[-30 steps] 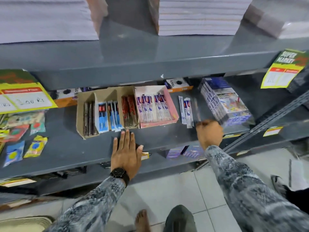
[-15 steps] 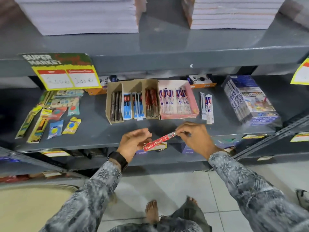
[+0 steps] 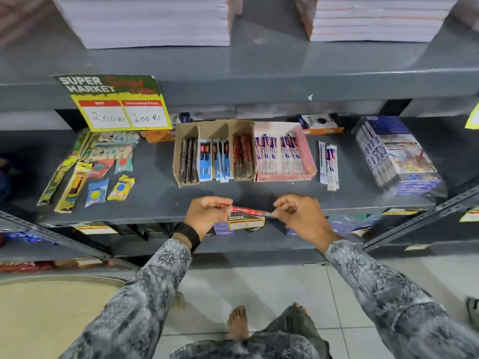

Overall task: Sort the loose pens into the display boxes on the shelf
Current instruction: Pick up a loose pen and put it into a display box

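Observation:
A red wrapped pen [image 3: 245,210] lies level in front of the shelf edge, held at both ends. My left hand [image 3: 207,215] pinches its left end and my right hand [image 3: 300,216] pinches its right tip. Behind them on the grey shelf [image 3: 155,198] stands a brown cardboard display box [image 3: 186,130] with dark, blue and red pens in separate compartments. A pink display box [image 3: 311,156] to its right holds white-and-blue pens. Loose white-and-blue pens [image 3: 328,165] lie right of the pink box.
Packets of erasers and stationery [image 3: 96,167] lie at the shelf's left under a yellow price sign [image 3: 116,104]. A wrapped pack of boxes [image 3: 396,154] sits at the right. Paper stacks [image 3: 155,19] fill the upper shelf. Tiled floor and a bare foot [image 3: 238,322] are below.
My right hand lifted a red pen off the shelf and my left hand came off the shelf to take its other end. The pen has gone from tilted to level.

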Motion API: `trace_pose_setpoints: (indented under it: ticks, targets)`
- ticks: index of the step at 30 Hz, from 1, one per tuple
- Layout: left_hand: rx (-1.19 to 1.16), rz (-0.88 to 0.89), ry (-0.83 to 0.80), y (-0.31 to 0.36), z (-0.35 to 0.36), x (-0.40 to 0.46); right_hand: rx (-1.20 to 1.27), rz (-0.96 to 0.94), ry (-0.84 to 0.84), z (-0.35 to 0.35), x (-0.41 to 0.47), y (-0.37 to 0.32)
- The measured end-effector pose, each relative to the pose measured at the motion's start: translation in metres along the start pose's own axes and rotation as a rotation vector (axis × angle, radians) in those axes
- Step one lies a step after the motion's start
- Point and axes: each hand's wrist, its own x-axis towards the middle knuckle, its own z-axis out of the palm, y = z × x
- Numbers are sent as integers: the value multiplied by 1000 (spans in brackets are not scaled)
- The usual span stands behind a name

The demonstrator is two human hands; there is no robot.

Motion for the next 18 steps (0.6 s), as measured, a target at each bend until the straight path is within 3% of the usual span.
trace_pose_setpoints:
  ticks: [5,11,12,14,16,18]
  targets:
    - [-53,6,63,8,1,9,-98,42,-66,23,-12,-9]
    - [-59,-15,134,7,2,20,-128,122,97,41,-21,-20]
    - [83,47,206,3,4,21,-41,198,128,43,-22,-22]
    - [607,233,334,-4,4,17,208,384,208,50,-20,-28]
    - [979,355,252,-18,3,13,424,535,306,60,-10,-35]
    - [1181,391,106,-36,1,12,524,608,356,68,5,-44]
